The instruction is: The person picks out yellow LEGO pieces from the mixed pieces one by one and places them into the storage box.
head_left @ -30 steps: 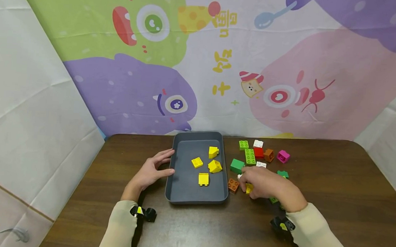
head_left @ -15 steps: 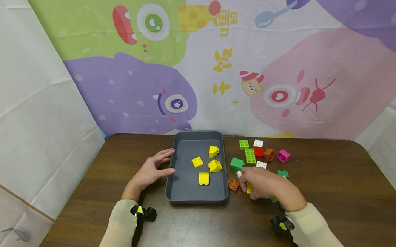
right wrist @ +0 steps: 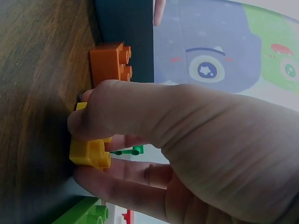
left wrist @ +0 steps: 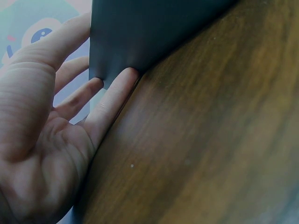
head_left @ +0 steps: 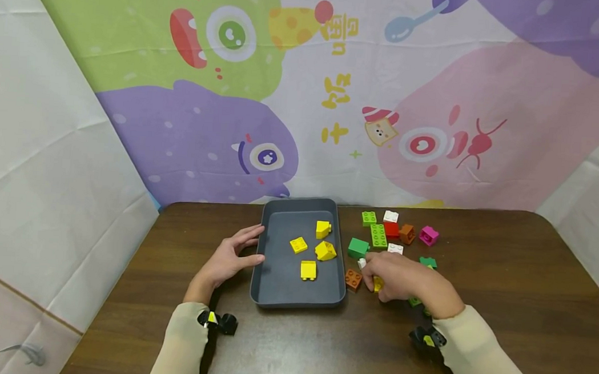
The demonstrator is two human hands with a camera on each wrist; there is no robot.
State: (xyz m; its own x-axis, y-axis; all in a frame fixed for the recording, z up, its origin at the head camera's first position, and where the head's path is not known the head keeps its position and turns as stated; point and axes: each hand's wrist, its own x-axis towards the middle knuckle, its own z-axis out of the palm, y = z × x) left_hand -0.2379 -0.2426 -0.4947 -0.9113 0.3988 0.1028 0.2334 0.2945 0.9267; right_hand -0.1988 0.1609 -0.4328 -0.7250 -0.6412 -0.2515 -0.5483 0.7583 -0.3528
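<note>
My left hand (head_left: pixel 228 263) rests against the left side of the grey tray (head_left: pixel 277 280), its fingers fairly straight and touching the wall. In the tray lie several yellow building bricks, among them a flat one (head_left: pixel 298 245) and a slanted one (head_left: pixel 325 251). To the right of the tray, my right hand (head_left: pixel 402 276) pinches a yellow building brick (right wrist: pixel 84 153) low at the table, with the thumb on one side and fingers on the other. Part of that brick is hidden by the thumb. An orange-brown brick (head_left: pixel 352 280) stands between this hand and the tray.
Loose bricks spread around the right hand: a dark green one (head_left: pixel 358 248), a long lime one (head_left: pixel 378 236), a red one (head_left: pixel 392 230), a magenta one (head_left: pixel 428 235) and several others. A cartoon-printed cloth (head_left: pixel 336 97) hangs behind the wooden table (head_left: pixel 279 351).
</note>
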